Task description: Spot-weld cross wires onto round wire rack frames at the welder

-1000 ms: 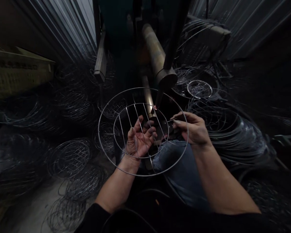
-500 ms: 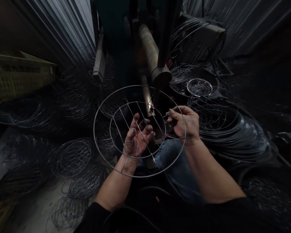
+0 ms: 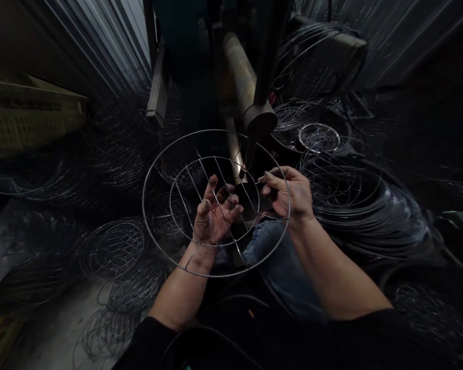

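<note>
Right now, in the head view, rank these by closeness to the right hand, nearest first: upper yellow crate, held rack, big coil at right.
From the right hand:
1. Rack: its rim overlaps the hand in view.
2. Coil: to the hand's right.
3. Crate: far left.

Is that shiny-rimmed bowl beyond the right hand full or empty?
Not empty: thin, shiny pieces show inside the bowl. How full, I cannot tell: its depth is hidden.

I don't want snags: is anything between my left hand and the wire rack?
Nothing visible: your left hand is under the wire rack, whose bars cross directly over it in this view.
</note>
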The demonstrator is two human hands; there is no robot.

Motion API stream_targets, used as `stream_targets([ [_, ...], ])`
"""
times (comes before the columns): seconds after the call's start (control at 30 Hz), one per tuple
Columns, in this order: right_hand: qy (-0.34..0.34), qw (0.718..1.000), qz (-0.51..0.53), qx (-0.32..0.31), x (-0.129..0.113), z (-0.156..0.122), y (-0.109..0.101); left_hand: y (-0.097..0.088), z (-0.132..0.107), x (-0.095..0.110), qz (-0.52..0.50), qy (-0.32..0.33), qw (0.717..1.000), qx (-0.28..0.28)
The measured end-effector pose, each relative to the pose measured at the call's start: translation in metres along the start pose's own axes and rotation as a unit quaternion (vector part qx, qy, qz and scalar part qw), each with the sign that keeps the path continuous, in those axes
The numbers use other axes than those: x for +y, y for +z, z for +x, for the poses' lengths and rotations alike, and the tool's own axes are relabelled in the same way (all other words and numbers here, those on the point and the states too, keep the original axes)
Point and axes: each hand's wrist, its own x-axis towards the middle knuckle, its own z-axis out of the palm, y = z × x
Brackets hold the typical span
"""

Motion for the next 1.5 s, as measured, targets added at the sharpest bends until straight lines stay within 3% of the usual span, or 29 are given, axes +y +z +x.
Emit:
stream_targets([
  [0.17, -0.053, 0.997, -0.055, 0.027, 0.012, 0.013, 0.006, -0.007, 0.004, 0.0, -0.028, 0.002, 1.0, 0.003],
  [0.33, -0.087, 0.991, -0.097, 0.03, 0.008, 0.024, 0.021, -0.01, 0.011, -0.001, -0.039, 0.013, 0.999, 0.017],
  [0.57, -0.078, 0.994, -0.078, 0.027, 0.009, 0.038, 0.027, -0.009, 0.024, -0.003, -0.049, 0.024, 0.998, 0.028],
  [0.93, -0.077, 0.993, -0.09, 0.017, 0.021, 0.044, 0.025, -0.01, 0.021, -0.007, -0.081, 0.034, 0.996, 0.027],
  [1.5, -0.099, 0.986, -0.131, 0.003, 0.017, 0.046, 0.024, -0.004, 0.016, -0.014, -0.006, 0.051, 0.995, 0.083],
])
